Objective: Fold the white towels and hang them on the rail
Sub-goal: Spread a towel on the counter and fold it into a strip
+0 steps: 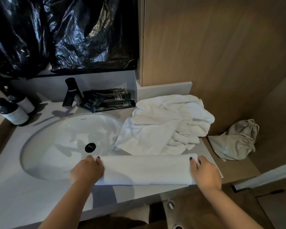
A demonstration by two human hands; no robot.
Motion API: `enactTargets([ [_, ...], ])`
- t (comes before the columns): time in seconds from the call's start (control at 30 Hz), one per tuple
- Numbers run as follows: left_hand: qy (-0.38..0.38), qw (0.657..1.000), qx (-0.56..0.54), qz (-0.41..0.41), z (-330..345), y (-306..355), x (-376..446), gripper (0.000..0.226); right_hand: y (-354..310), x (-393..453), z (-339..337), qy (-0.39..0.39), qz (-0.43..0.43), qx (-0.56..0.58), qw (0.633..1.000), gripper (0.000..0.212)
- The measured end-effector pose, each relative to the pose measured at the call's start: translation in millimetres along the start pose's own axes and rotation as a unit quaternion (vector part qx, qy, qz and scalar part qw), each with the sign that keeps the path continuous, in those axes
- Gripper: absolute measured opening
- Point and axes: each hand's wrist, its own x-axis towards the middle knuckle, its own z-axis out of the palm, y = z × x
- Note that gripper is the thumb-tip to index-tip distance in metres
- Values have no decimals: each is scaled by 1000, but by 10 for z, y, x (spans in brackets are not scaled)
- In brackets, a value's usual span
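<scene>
On the counter [40, 192], at about 6 o'clock from the sink [69, 146], lies a long white towel [145, 169], folded into a flat strip. Part of it reaches over the sink's rim. The left hand [87, 171] pinches the towel's left end, and the right hand [205, 172] pinches its right end. The folding step looks to be in hand. Next, the two ends likely need to be brought together to halve the strip, keeping the edges even. At 12 o'clock from the strip sits a pile of white towels [167, 124], not yet folded. No rail can be seen, so hanging waits. A grey cloth bag [234, 142] lies at 3 o'clock from the pile.
</scene>
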Motion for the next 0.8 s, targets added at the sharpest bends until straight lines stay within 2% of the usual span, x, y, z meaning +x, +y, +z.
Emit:
enactTargets([
  [0.07, 53, 997, 45, 36, -57, 96, -88, 36, -62, -5, 4, 4, 1, -9, 1000, 22],
  [0.1, 93, 991, 43, 84, -64, 148, -152, 38, -92, -12, 12, 5, 3, -10, 1000, 20],
  [0.17, 131, 962, -16, 239, -13, 289, -336, 45, -119, -19, 30, 7, 12, -1, 1000, 20],
  [0.23, 103, 924, -30, 368, 107, 416, -513, 54, -129, -23, 36, 6, 26, 12, 1000, 24],
  [0.27, 76, 916, -9, 394, 166, 454, -574, 58, -146, -29, 31, 2, 31, 15, 999, 26],
  [0.37, 46, 918, 48, 390, 267, 455, -553, 67, -221, -44, 10, 20, 26, 5, 999, 35],
  [0.43, 35, 918, 71, 389, 298, 445, -493, 69, -309, -66, 0, 63, -24, -29, 997, 52],
  [0.5, 30, 918, 72, 389, 316, 460, -462, 69, -493, -133, 42, 66, -144, -22, 987, 58],
  [0.57, 21, 922, 71, 381, 312, 470, -472, 67, -734, -282, 178, 2, -287, 0, 958, 56],
  [0.63, 21, 923, 69, 378, 305, 464, -483, 66, -932, -473, 376, -61, -391, -22, 918, 59],
  [0.67, 22, 923, 66, 379, 296, 456, -486, 64, -981, -536, 468, -82, -407, -29, 909, 58],
  [0.73, 22, 921, 57, 385, 276, 449, -487, 61, -997, -571, 586, -106, -376, 0, 920, 47],
  [0.8, 23, 919, 51, 391, 269, 450, -476, 61, -934, -522, 630, -104, -360, -2, 927, 48],
])
